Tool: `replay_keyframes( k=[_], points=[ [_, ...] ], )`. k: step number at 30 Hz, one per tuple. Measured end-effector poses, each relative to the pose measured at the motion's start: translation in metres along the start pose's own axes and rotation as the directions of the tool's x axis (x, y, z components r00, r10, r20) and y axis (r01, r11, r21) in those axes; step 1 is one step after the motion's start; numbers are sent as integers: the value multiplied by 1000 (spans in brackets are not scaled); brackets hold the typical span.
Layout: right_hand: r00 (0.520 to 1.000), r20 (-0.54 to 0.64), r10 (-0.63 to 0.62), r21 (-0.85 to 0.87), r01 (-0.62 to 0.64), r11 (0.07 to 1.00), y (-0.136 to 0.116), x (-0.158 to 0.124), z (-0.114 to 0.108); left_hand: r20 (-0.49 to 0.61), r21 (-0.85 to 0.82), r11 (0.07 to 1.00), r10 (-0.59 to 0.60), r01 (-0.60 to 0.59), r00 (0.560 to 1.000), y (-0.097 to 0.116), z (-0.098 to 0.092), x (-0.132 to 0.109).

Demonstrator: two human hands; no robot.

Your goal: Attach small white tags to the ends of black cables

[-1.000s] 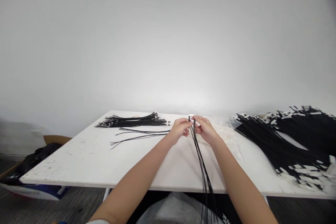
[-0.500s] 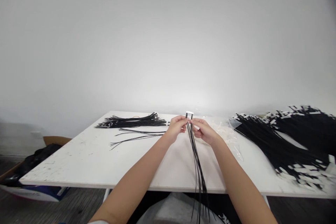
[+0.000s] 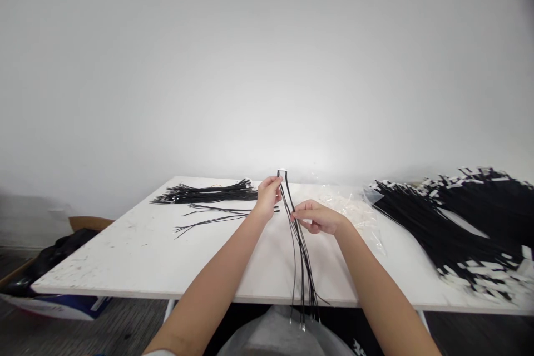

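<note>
My left hand [image 3: 268, 193] is raised above the white table [image 3: 137, 256] and pinches the top end of a small bunch of thin black wires [image 3: 301, 258] just below their white connector [image 3: 282, 172]. My right hand [image 3: 317, 217] is lower and to the right, fingers pinched around the same wires partway down. The wires hang over the table's front edge toward my lap, their tips splayed.
A tidy bundle of black wires [image 3: 208, 192] lies at the back left with a few loose wires [image 3: 217, 217] beside it. A large heap of black wires with white tags [image 3: 459, 222] covers the right side. Clear plastic bags [image 3: 354, 208] lie behind my right hand. A cardboard box [image 3: 37, 267] stands on the floor at the left.
My left hand has lifted the connector end up and to the left. My right hand has slid down along the wires, and the hanging ends have risen.
</note>
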State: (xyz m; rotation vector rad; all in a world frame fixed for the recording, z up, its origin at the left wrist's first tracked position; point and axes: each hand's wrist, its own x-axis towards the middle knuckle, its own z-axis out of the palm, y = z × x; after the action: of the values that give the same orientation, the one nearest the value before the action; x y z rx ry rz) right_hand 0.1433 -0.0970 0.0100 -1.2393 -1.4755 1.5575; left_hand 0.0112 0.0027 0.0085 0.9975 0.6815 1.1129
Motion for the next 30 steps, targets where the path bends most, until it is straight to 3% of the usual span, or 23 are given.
replay_keyframes(
  k=[8, 13, 22, 30],
  points=[
    [985, 121, 122, -125, -107, 986, 3, 3, 7, -19, -48, 998, 34, -35, 999, 1, -7, 7],
    [989, 135, 63, -104, -49, 993, 2, 4, 9, -47, -74, 997, -4, 0, 999, -3, -8, 10],
    [993, -66, -95, 34, 97, 995, 3, 9, 6, 113, -75, 990, -110, 119, 988, -10, -2, 3],
    [954, -236, -186, 159, 227, 961, 3, 15, 5, 290, -4, 976, -206, 217, 934, -10, 3, -9]
  ],
)
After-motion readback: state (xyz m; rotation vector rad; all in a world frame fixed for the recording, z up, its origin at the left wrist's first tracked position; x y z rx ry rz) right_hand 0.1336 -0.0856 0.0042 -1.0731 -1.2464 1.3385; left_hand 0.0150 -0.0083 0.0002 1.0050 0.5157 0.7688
